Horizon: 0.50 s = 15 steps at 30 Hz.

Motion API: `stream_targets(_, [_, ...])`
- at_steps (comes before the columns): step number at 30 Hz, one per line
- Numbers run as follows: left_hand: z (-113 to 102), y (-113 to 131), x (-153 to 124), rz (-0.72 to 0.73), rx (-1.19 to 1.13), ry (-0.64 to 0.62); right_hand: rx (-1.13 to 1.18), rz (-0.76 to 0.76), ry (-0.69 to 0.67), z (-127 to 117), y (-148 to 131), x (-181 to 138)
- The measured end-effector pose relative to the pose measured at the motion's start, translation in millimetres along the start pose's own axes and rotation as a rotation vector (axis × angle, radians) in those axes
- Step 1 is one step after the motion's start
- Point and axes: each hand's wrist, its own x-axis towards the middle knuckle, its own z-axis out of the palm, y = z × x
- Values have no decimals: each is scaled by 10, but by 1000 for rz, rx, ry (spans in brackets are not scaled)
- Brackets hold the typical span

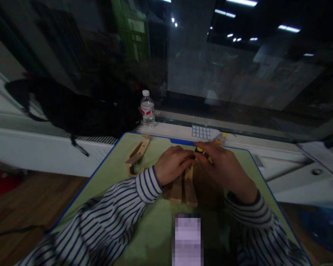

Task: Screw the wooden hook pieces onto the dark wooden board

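My right hand (220, 164) is closed, its thumb and fingers wrapped round a short yellow-and-black screwdriver (200, 150), mostly hidden by the fingers. Beside it, my left hand (173, 162) pinches at the far end of a wooden frame (191, 186); whether its fingertips hold the wood or a small part there is hidden. Two slats of that frame point towards me, with dark holes in the wood. Farther left on the table lies a second wooden frame (138, 153), touched by neither hand.
The pale green table (105, 207) has a blue edge. Behind it on the sill stand a water bottle (148, 111), a blue-gridded sheet (201, 132) and a small clear bag (219, 139). A black bag (86, 111) lies left. A blurred-out patch (187, 238) sits at the near edge.
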Motion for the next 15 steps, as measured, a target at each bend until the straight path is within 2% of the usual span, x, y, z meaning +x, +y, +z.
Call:
stream_targets(9, [6,-42,6,96,-8,-15,-63,6,24,13,-5,5])
stream_targets(15, [-20,-16,2,37,-6,7,-67,17,25,19,2,6])
